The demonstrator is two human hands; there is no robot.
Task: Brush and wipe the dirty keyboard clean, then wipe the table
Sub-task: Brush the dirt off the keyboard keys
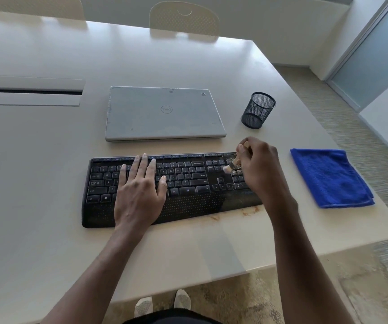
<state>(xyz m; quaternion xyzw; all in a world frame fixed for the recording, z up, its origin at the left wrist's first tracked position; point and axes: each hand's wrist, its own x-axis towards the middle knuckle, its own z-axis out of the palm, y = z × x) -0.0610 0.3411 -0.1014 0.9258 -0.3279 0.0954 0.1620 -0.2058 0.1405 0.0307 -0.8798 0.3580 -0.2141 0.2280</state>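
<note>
At the left edge of the frame, a long cable hatch (29,91) is set into the pale bench (36,160). Just left of centre, the black keyboard (188,183) is laid flat on the bench, near its front edge. The left hand (139,190) is laid palm down on the keyboard's left half, fingers straight and slightly apart, pressing on the keys. Above the keyboard, in the middle of the frame, a closed grey laptop (165,113) is seen, close to the keyboard but apart from it. Right of centre, a small brush (231,164) is gripped in the curled fingers of the right hand (260,169), and its pale bristles are set against the keys at the keyboard's right end, where specks of dirt are seen. Brownish smears (246,212) are seen on the bench just below that end. Up and to the right of the laptop, a black mesh pen cup (258,110) is stood upright. At the right of the frame, a folded blue cloth (331,177) is laid near the bench edge, apart from the keyboard.
</note>
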